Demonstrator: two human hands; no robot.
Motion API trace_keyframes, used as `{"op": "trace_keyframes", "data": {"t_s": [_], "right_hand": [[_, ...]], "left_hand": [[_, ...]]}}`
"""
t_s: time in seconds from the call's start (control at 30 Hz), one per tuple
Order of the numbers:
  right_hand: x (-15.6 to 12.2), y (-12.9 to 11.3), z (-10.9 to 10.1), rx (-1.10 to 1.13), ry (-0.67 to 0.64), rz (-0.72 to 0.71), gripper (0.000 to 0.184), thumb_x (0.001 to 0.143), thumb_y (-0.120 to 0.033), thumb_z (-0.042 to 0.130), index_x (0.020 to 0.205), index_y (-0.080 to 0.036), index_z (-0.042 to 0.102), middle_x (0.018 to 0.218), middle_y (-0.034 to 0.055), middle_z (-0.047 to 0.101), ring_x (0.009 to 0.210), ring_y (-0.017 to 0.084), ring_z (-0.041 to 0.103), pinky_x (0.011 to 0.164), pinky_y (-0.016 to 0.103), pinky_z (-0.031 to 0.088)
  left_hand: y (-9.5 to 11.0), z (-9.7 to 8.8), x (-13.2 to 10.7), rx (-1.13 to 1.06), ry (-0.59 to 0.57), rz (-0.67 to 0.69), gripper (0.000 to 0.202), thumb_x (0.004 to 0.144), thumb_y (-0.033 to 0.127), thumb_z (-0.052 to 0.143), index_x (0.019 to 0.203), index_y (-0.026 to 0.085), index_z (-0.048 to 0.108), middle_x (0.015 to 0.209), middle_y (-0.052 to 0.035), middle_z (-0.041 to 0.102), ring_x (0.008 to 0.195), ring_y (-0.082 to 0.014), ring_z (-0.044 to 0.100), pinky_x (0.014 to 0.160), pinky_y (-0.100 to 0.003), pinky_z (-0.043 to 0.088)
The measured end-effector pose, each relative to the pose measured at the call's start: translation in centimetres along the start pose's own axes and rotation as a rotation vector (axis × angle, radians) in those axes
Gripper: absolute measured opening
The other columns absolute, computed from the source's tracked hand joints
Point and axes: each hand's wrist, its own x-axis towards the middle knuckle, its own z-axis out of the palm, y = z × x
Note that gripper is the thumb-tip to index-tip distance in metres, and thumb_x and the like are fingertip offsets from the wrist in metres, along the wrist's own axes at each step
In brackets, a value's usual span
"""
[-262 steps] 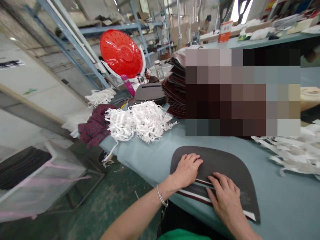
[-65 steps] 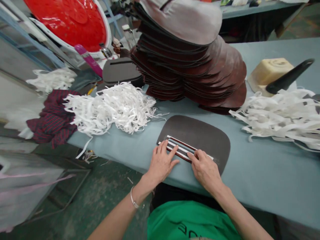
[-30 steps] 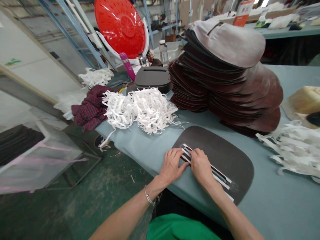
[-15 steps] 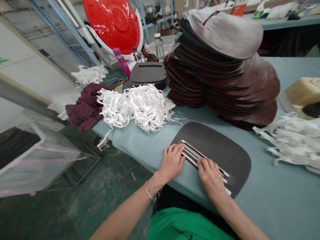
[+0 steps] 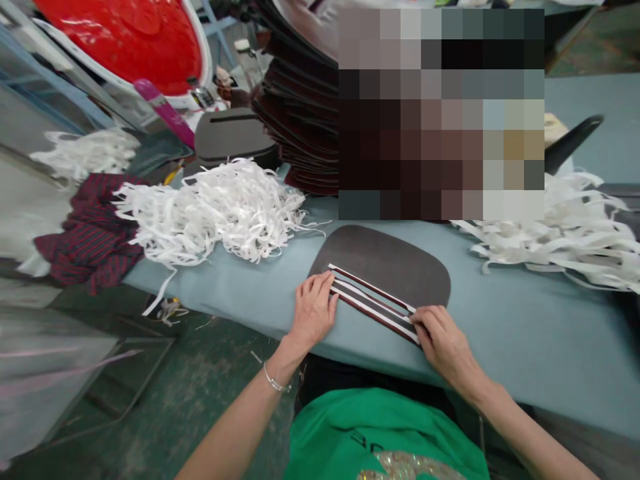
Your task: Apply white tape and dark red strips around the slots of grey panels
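Observation:
A dark grey rounded panel lies on the table, with a long slot edged in dark red-brown and white strips. Along the slot's middle, a thin white strip bows slightly. My left hand rests at the slot's left end, fingers stretched out and fingertips on the strips. At the right end, my right hand has its thumb and fingers pinched together on the white strip's end. Its fingertips partly cover that end of the slot.
White strip offcuts are heaped left of the panel, with more offcuts at right. Behind stands a tall stack of dark brown pieces, partly hidden by a pixelated block. A striped cloth hangs by the blue-grey table's left edge.
My right hand has slid from the slot's middle to its right end, uncovering the strips between my hands. My left hand stays at the left end. The camera view has turned right.

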Motion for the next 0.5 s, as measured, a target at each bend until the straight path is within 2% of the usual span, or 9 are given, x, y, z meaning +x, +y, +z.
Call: {"op": "trace_keyframes", "data": {"t_s": [0.17,0.33,0.5], "right_hand": [[2.7,-1.3,1.3,-0.007,0.022,0.053,0.020,0.090,-0.016,0.043,0.108,-0.014,0.054,0.101,0.0098,0.056,0.094,0.021,0.049,0.082,0.034,0.043],[8.2,-5.3,5.1,-0.129,-0.063,0.000,0.028,0.088,-0.011,0.042,0.113,-0.011,0.054,0.101,0.0115,0.056,0.092,0.022,0.046,0.078,0.034,0.041],[12.0,-8.7,7.6,-0.307,-0.050,-0.088,0.023,0.087,-0.011,0.044,0.104,-0.014,0.059,0.096,0.0111,0.056,0.087,0.022,0.045,0.073,0.034,0.040]], "left_hand": [[0.1,0.0,0.0,0.005,0.013,0.004,0.041,0.091,0.028,0.044,0.132,0.019,0.044,0.133,-0.0102,0.050,0.120,-0.0255,0.043,0.099,-0.044,0.035],[0.0,-0.1,-0.1,0.001,0.026,-0.001,0.042,0.090,0.025,0.046,0.131,0.020,0.044,0.132,-0.0097,0.050,0.119,-0.0245,0.043,0.098,-0.044,0.036],[-0.1,-0.3,0.0,-0.017,0.012,-0.009,0.043,0.088,0.024,0.047,0.131,0.020,0.044,0.132,-0.0090,0.049,0.120,-0.0246,0.042,0.099,-0.044,0.036]]}}
